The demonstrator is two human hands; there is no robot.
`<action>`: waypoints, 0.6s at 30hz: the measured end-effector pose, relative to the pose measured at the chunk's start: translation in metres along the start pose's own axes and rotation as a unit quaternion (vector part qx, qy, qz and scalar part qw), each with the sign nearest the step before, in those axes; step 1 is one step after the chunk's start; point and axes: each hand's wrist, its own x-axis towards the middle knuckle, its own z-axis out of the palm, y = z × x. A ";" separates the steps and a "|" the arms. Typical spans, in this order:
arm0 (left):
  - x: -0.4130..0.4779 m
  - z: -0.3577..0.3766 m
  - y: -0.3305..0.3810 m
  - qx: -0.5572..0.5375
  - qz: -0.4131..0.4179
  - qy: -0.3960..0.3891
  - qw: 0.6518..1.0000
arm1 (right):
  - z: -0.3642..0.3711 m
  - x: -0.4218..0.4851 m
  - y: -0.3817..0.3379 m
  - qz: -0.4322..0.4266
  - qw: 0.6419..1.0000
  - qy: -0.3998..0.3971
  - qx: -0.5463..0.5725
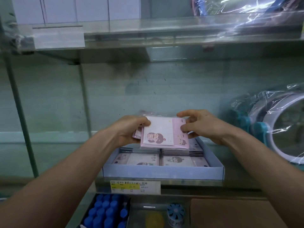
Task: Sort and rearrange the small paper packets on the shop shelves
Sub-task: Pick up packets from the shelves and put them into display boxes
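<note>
As left hand, right hand hold packets, long axis sideways

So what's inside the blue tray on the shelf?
Flat stacks of wrapped cartoon packets lie in the blue tray; the held packets hide its back part.

At my seven o'clock stand blue-capped bottles; at five, a brown cardboard box, with a blue patterned roll between them. A shelf label is at six, a plastic-wrapped ring at three, and white boxes at eleven.
</note>
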 end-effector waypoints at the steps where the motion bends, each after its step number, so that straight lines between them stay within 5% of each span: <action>1: 0.002 -0.001 0.001 -0.005 0.007 0.001 1.000 | 0.000 0.001 -0.001 -0.011 0.999 0.018 -0.031; 5: 0.008 0.001 0.007 -0.035 0.030 -0.008 0.999 | 0.001 -0.004 -0.015 -0.129 0.947 0.045 -0.289; 11: 0.012 0.016 0.013 -0.061 0.036 -0.042 0.997 | 0.013 0.004 -0.030 -0.154 0.940 -0.044 -0.302; 18: 0.016 0.012 0.005 -0.013 0.023 0.012 1.000 | -0.003 -0.001 -0.023 -0.023 0.942 -0.199 -0.269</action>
